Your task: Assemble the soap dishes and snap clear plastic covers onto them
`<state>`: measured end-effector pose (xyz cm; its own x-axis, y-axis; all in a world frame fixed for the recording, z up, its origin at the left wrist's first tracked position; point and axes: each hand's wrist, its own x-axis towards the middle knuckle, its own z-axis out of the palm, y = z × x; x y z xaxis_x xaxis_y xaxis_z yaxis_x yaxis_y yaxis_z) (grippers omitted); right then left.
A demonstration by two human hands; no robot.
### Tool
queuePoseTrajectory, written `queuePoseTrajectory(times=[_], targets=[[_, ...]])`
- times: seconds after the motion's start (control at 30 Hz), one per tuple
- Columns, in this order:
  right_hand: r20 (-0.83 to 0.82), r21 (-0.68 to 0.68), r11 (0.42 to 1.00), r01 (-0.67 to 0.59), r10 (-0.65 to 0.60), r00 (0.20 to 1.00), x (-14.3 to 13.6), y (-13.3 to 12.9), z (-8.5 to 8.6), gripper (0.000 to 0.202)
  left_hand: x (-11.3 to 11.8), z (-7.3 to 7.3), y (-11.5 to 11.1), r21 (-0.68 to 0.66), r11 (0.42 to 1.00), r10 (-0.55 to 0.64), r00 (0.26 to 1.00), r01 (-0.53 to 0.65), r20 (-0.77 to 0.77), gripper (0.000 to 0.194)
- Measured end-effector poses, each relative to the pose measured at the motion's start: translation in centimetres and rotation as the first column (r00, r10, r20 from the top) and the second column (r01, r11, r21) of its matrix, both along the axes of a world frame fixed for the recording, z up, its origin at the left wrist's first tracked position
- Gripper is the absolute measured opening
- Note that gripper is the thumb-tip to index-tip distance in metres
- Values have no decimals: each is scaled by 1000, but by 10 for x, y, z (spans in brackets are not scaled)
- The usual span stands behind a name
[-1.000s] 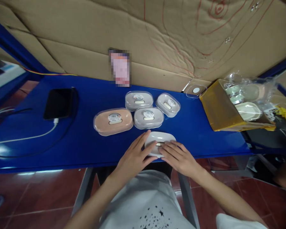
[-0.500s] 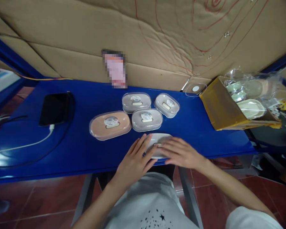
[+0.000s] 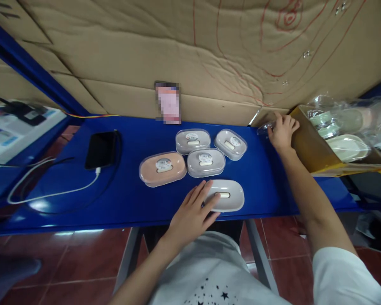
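Moved since a second ago: right hand (image 3: 282,131) off the grey case (image 3: 225,195), now at clear lid (image 3: 264,127) by yellow box (image 3: 307,146).
Right fingers: curled on lid, grip perhaps incomplete.
Left hand (image 3: 192,214): fingers flat, steadying case at bench (image 3: 127,199) front edge.
Case axis: left-right; lid far right of it.

A black phone (image 3: 100,149) lies at the left of the blue table (image 3: 130,199), a white cable (image 3: 55,191) plugged into it. Near the middle sit three lidded grey cases (image 3: 205,162) and a peach case (image 3: 162,168), against a cardboard wall (image 3: 130,51)
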<state>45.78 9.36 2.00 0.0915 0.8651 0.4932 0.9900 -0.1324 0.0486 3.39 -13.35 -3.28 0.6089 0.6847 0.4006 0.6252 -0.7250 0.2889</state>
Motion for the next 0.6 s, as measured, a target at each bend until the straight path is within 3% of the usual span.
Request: queuePoseTrajectory(times=[0.1,0.17,0.27,0.4,0.5,0.6], targets=[[-11,-11,997,-70,70,997,-4,-23,16,36,0,1,1,-13,1000,-8,1000,8,14,47],[-76,10,986,-163,164,984,-16,-57,19,31,-1,2,1,-29,999,-12,999,13,34,51],[-137,61,963,-263,269,953,-54,-132,6,29,-2,3,1,-87,996,12,996,-4,91,63],[-145,63,904,-423,427,892,-125,-227,-14,18,-3,2,1,-181,983,29,987,0,160,83],[-206,37,856,-515,511,835,-170,-256,-14,29,-3,0,2,-217,976,16,982,26,190,95],[-233,-24,774,-633,612,756,-190,-255,-7,46,-4,0,3,-245,969,25,976,29,217,98]])
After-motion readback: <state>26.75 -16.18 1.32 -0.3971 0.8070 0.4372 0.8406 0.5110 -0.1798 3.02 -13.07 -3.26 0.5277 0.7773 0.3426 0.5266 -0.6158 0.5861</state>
